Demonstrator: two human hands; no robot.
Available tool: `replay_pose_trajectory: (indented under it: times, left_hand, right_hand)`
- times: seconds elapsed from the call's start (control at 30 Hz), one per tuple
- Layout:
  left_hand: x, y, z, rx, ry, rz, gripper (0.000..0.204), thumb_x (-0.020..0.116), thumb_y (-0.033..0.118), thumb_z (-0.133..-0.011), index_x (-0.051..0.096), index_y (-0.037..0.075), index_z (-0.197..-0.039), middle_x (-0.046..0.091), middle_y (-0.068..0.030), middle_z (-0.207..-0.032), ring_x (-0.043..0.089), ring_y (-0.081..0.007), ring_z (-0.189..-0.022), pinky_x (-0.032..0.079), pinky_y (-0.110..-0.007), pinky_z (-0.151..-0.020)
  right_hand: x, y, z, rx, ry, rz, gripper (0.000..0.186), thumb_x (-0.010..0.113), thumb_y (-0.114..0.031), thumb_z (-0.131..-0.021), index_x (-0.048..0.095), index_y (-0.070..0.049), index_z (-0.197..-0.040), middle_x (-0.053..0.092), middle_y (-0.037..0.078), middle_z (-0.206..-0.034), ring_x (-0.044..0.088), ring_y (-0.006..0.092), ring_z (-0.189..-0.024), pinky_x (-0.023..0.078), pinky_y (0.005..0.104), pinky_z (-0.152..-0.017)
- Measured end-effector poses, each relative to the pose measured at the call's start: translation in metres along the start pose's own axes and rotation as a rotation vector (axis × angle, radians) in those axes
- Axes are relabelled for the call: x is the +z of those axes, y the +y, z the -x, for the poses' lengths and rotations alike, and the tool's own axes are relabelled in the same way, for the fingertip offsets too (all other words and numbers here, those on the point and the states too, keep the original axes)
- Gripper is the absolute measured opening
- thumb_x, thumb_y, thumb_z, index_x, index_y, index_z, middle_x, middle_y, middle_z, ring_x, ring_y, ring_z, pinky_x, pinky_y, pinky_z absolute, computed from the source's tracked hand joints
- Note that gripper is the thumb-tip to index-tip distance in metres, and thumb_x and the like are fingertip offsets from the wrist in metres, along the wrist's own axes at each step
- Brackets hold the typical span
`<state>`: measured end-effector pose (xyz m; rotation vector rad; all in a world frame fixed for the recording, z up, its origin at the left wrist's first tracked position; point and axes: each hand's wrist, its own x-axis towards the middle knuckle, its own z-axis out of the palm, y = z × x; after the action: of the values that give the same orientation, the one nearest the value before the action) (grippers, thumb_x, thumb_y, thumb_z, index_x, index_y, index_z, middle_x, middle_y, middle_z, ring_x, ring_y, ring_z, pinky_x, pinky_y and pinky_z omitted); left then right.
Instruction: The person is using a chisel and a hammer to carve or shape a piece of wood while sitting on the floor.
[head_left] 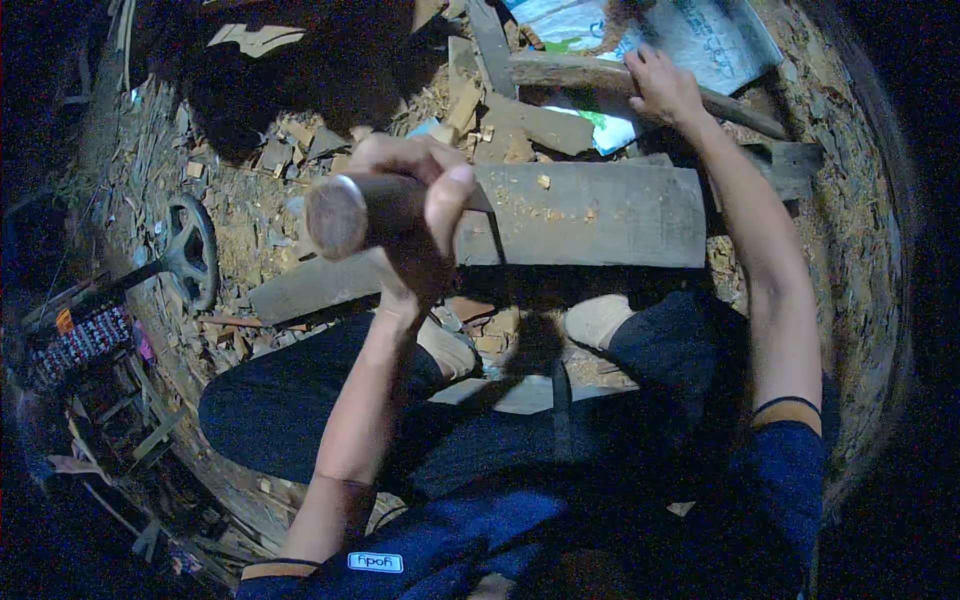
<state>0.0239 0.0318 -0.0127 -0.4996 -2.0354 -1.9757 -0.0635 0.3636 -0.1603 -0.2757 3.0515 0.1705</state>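
My left hand (447,205) is raised above the work area, its fingers wrapped round a thick, dark wooden tool handle (338,218). The handle's round butt faces up toward me, with a shiny band near its end. What the tool's far end looks like is mostly hidden behind the hand. Farther off to the right, my right hand (665,88) grips a long, rough wooden stick (570,72), fingers curled over it. Between my hands and my feet lies a broad wooden plank (610,220) with wood chips scattered on top.
Wood chips and offcuts (285,145) litter the ground. A printed white-and-blue sheet (715,45) lies under the stick. A black spoked wheel (190,250) stands at left, near a beaded seat cover (85,345). My shoes (597,322) are just behind the plank.
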Motion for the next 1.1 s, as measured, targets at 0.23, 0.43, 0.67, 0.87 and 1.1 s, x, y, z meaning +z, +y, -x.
replay_pose_trajectory:
  times: [0.23, 0.43, 0.67, 0.87, 1.1]
  left_hand:
    - [-0.063, 0.046, -0.015, -0.137, 0.258, 0.274, 0.011, 0.048, 0.014, -0.085, 0.037, 0.011, -0.085, 0.037, -0.0017, -0.062, 0.036, -0.011, -0.053, 0.035, -0.025, -0.049]
    - [-0.085, 0.056, -0.003, -0.115, 0.419, 0.177, 0.015, 0.05, 0.015, -0.086, 0.035, 0.012, -0.085, 0.035, -0.0005, -0.059, 0.038, -0.0119, -0.051, 0.035, -0.026, -0.046]
    - [-0.108, 0.031, 0.002, -0.162, 0.556, 0.251, 0.013, 0.047, 0.013, -0.087, 0.035, 0.01, -0.085, 0.035, -0.0015, -0.058, 0.038, -0.0125, -0.051, 0.036, -0.027, -0.045]
    - [-0.12, 0.024, -0.013, -0.098, 0.62, 0.384, 0.015, 0.051, 0.006, -0.084, 0.036, 0.007, -0.082, 0.038, -0.0049, -0.059, 0.038, -0.0119, -0.05, 0.037, -0.026, -0.047]
    - [-0.142, 0.018, -0.012, -0.057, 0.612, 0.392, 0.01, 0.047, 0.007, -0.086, 0.037, 0.007, -0.086, 0.036, -0.0048, -0.058, 0.037, -0.013, -0.051, 0.038, -0.028, -0.048]
  right_hand:
    - [-0.041, -0.016, 0.021, 0.167, -0.205, -0.136, 0.04, 0.065, -0.022, -0.069, 0.05, -0.007, -0.102, 0.055, 0.015, -0.105, 0.059, 0.0376, -0.094, 0.049, 0.05, -0.074]
    - [-0.06, -0.077, -0.004, -0.06, 0.032, -0.17, 0.042, 0.064, -0.02, -0.074, 0.057, -0.012, -0.114, 0.056, 0.017, -0.109, 0.056, 0.0358, -0.099, 0.047, 0.0464, -0.083]
    - [-0.034, -0.233, -0.095, -0.572, -0.127, -0.399, 0.042, 0.056, -0.011, -0.079, 0.057, -0.018, -0.12, 0.056, 0.013, -0.109, 0.055, 0.0329, -0.101, 0.049, 0.0408, -0.084]
    - [0.011, -0.307, -0.144, -0.898, -0.119, -0.005, 0.046, 0.049, -0.015, -0.084, 0.049, -0.033, -0.126, 0.052, 0.006, -0.119, 0.055, 0.0318, -0.104, 0.054, 0.0389, -0.077]
    - [-0.025, -0.299, -0.143, -0.859, -0.004, -0.383, 0.046, 0.052, 0.002, -0.074, 0.054, -0.016, -0.116, 0.055, 0.006, -0.111, 0.054, 0.0292, -0.099, 0.05, 0.036, -0.078]
